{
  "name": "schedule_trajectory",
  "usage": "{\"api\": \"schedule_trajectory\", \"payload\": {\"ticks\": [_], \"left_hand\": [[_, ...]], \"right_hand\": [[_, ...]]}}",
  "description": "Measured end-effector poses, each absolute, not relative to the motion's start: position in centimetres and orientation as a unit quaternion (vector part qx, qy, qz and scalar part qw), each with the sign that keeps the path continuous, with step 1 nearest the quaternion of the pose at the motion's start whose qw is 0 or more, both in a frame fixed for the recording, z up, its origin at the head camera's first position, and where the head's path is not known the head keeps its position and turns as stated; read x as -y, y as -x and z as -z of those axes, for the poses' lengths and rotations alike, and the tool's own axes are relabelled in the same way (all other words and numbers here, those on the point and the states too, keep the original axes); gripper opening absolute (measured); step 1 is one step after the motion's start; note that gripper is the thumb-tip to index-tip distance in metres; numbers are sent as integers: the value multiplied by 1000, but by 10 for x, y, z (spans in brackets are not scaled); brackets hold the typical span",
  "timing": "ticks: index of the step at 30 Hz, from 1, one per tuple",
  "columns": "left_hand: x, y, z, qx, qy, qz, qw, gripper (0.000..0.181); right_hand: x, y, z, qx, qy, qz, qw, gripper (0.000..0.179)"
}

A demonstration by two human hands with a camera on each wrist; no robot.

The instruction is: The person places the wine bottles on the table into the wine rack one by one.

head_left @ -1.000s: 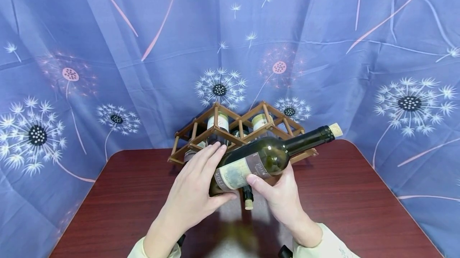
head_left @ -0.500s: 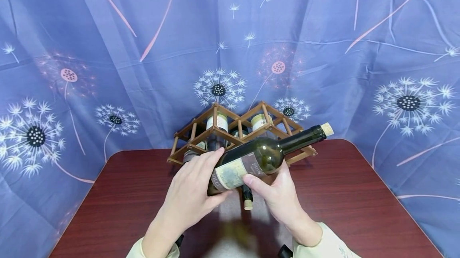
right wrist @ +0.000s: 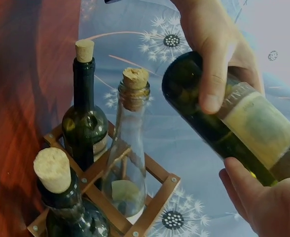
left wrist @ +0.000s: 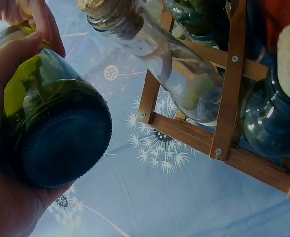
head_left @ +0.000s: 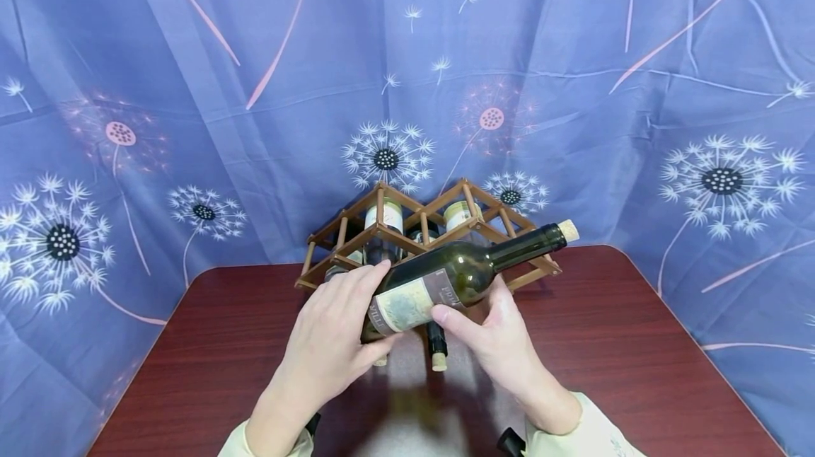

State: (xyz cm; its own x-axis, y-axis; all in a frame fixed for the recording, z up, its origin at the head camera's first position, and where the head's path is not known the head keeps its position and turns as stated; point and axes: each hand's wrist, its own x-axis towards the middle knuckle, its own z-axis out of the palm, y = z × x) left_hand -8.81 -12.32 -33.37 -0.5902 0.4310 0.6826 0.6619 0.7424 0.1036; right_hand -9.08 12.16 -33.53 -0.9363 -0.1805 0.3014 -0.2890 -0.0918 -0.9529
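A dark green wine bottle (head_left: 471, 269) with a cream-and-brown label and a cork (head_left: 569, 230) is held slanted, neck up to the right. My left hand (head_left: 331, 322) grips its base end, with the fingers over the top and the thumb below. At the lower shoulder, my right hand (head_left: 503, 344) supports the bottle from beneath, its thumb pressed on the label's edge. In the left wrist view the ridged bottle bottom (left wrist: 68, 148) faces the camera. Behind the bottle stands a wooden wine rack (left wrist: 230, 74), partly hidden by it in the head view.
The rack bears several corked bottles, among them a clear glass bottle (right wrist: 127, 173), a green bottle (right wrist: 83, 98) and another dark bottle (right wrist: 56, 170). One corked neck (head_left: 437, 344) points towards me. A blue dandelion-print cloth (head_left: 286, 124) hangs behind the red-brown table (head_left: 637, 344).
The bottle has shifted a little left in both hands, and its neck end has come left. Another cork now shows below my left thumb.
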Motion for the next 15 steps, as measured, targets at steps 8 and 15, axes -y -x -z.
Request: {"api": "schedule_trajectory", "payload": {"ticks": [8, 15], "left_hand": [[127, 89, 333, 880, 305, 170, 323, 103], [131, 90, 332, 881, 294, 173, 328, 99]], "right_hand": [[-125, 93, 333, 649, -207, -731, 30, 67], [-130, 93, 334, 620, -229, -750, 34, 68]]}}
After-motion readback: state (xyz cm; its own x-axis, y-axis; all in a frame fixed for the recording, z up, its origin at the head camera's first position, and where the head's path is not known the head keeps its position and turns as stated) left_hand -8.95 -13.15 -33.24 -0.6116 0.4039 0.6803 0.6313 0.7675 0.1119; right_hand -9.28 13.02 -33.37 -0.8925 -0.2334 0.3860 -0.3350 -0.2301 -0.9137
